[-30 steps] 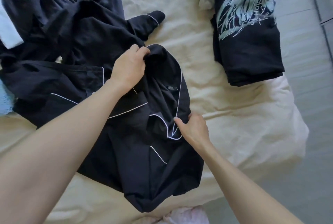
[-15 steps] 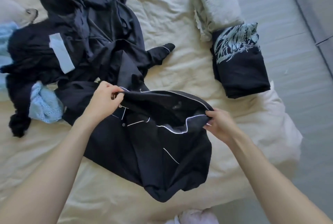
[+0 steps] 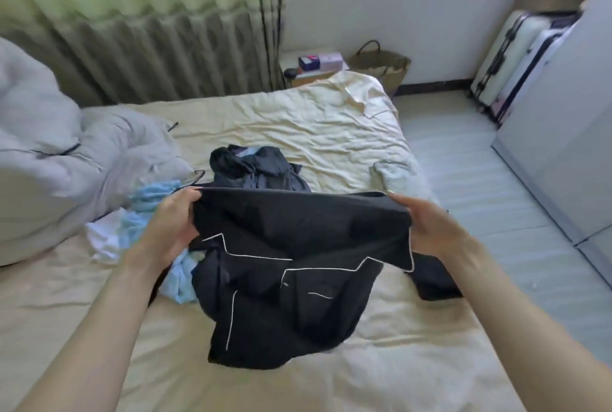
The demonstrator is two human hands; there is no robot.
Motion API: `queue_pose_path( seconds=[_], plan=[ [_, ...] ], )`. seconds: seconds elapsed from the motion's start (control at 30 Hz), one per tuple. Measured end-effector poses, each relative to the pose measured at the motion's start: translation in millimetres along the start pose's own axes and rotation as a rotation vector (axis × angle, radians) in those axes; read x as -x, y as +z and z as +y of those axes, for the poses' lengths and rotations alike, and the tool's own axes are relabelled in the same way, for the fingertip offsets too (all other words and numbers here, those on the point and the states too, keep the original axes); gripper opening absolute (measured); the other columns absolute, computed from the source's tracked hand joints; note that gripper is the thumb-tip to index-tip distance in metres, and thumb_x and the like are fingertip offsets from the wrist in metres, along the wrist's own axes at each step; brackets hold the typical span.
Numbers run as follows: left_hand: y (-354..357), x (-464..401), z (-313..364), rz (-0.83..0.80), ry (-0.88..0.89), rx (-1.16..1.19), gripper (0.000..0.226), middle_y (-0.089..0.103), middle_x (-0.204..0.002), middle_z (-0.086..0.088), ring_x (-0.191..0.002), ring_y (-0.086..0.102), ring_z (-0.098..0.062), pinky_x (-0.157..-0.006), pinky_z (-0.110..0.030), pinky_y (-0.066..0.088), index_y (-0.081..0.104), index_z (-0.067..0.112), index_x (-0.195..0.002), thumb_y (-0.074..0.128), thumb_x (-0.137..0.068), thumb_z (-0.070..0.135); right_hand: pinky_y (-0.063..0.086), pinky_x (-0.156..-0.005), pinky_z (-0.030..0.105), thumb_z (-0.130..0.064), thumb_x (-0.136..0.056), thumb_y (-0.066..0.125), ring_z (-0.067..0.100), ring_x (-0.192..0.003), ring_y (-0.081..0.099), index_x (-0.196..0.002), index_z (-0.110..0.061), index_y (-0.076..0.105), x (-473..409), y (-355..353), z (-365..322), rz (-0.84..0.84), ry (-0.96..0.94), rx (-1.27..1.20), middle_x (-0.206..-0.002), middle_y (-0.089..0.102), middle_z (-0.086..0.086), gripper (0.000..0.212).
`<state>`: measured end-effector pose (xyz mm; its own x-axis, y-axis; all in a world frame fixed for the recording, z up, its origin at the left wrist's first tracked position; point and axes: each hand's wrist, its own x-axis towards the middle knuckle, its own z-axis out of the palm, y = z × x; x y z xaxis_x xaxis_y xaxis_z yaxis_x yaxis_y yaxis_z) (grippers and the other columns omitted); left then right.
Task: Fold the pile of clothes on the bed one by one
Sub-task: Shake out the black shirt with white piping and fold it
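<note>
A black pyjama shirt with white piping (image 3: 298,262) hangs stretched between my hands above the bed (image 3: 331,133). My left hand (image 3: 172,223) grips its upper left corner and my right hand (image 3: 427,229) grips the upper right corner. The shirt's lower part still drapes onto the sheet. Behind it lies the pile of dark clothes (image 3: 258,170), with light blue and white garments (image 3: 142,213) to its left. A folded pale garment (image 3: 400,176) lies at the bed's right edge, and a folded black one (image 3: 433,279) shows under my right wrist.
A grey duvet (image 3: 49,160) is bunched at the left. Curtains (image 3: 139,31) hang behind the bed. A bedside table with boxes (image 3: 314,67) and a woven bag (image 3: 384,64) stand at the far end. Suitcases (image 3: 516,57) and a white cabinet (image 3: 563,146) stand on the right floor.
Both hands have raised the black shirt off the bed and pulled its top edge taut between them. The view tilted up from the bed surface to the room.
</note>
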<state>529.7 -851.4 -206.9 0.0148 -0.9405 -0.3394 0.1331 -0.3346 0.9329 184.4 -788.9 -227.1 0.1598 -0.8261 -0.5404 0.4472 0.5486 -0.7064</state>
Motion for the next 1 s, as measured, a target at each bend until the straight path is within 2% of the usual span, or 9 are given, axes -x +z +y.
queue_pose_path(
  seconds=[0.1,0.2,0.33,0.43,0.57,0.7,0.8,0.93,1.0],
  plan=[
    [-2,29,70,-0.013,0.125,0.095,0.028,0.064,-0.084,-0.009,-0.072,0.062,-0.016,-0.055,-0.021,0.053,0.057,0.004,-0.101,0.031,-0.097,0.012,0.054,-0.056,0.022,-0.027,-0.076,0.059,0.015,-0.065,0.070,-0.073,-0.012,0.077,26,50,-58,-0.063,-0.132,0.076,-0.074,0.073,0.003,0.023],
    [-8,60,127,-0.002,0.253,0.141,0.028,0.062,-0.079,-0.005,-0.069,0.060,-0.015,-0.049,-0.020,0.050,0.054,0.008,-0.099,0.028,-0.097,0.017,0.055,-0.057,0.025,-0.027,-0.072,0.067,0.017,-0.069,0.069,-0.102,-0.009,0.067,56,93,-101,-0.113,-0.304,0.204,-0.087,0.071,0.008,0.035],
    [-26,97,171,-0.065,0.372,0.132,0.026,0.061,-0.063,0.001,-0.056,0.060,-0.013,-0.047,-0.020,0.047,0.053,0.015,-0.080,0.032,-0.094,0.014,0.052,-0.092,0.033,-0.026,-0.070,0.076,0.015,-0.105,0.063,-0.126,-0.036,0.055,85,129,-124,-0.091,-0.624,0.682,-0.126,0.057,0.000,0.061],
    [-46,117,180,-0.106,0.503,-0.191,0.021,0.060,-0.068,0.002,-0.055,0.059,-0.008,-0.044,-0.019,0.046,0.058,0.018,-0.088,0.048,-0.091,0.000,0.041,-0.103,0.036,-0.060,-0.066,0.069,0.012,-0.116,0.048,-0.126,-0.063,0.038,88,141,-122,0.145,-0.806,1.428,-0.120,0.046,-0.013,0.068],
    [-54,131,181,-0.038,0.685,-0.763,0.026,0.065,-0.070,0.014,-0.065,0.060,0.003,-0.054,-0.010,0.047,0.066,0.028,-0.085,0.070,-0.081,0.002,0.044,-0.081,0.030,-0.068,-0.075,0.057,0.012,-0.096,0.049,-0.121,-0.055,0.053,78,147,-105,0.283,-0.932,1.952,-0.101,0.037,-0.015,0.049],
    [-51,136,192,0.251,0.807,-1.046,0.026,0.061,-0.060,0.020,-0.061,0.056,0.004,-0.055,-0.014,0.040,0.057,0.040,-0.071,0.071,-0.082,0.021,0.045,-0.075,0.031,-0.042,-0.087,0.063,0.011,-0.090,0.055,-0.098,-0.031,0.072,77,155,-119,0.290,-1.032,1.778,-0.088,0.055,-0.018,0.018],
    [-49,136,199,0.468,0.942,-1.145,0.017,0.059,-0.079,0.014,-0.070,0.056,-0.005,-0.059,-0.025,0.037,0.056,0.035,-0.075,0.069,-0.083,0.026,0.040,-0.071,0.030,-0.030,-0.085,0.068,0.015,-0.078,0.054,-0.083,-0.021,0.073,81,167,-138,0.347,-1.170,1.446,-0.073,0.057,-0.018,0.010],
    [-41,130,194,0.426,0.849,-1.235,0.009,0.057,-0.084,0.003,-0.083,0.060,-0.021,-0.071,-0.033,0.047,0.056,0.018,-0.083,0.063,-0.086,0.020,0.038,-0.067,0.029,-0.026,-0.089,0.064,0.026,-0.076,0.054,-0.075,-0.020,0.062,77,181,-138,0.347,-1.008,1.623,-0.072,0.060,0.001,0.016],
    [-39,131,194,0.410,0.818,-1.077,0.012,0.060,-0.075,-0.001,-0.076,0.060,-0.022,-0.066,-0.024,0.046,0.051,0.016,-0.080,0.063,-0.085,0.016,0.038,-0.068,0.029,-0.024,-0.089,0.064,0.027,-0.078,0.054,-0.075,-0.018,0.063,76,184,-140,0.360,-1.020,1.592,-0.075,0.062,0.004,0.016]
  ],
)
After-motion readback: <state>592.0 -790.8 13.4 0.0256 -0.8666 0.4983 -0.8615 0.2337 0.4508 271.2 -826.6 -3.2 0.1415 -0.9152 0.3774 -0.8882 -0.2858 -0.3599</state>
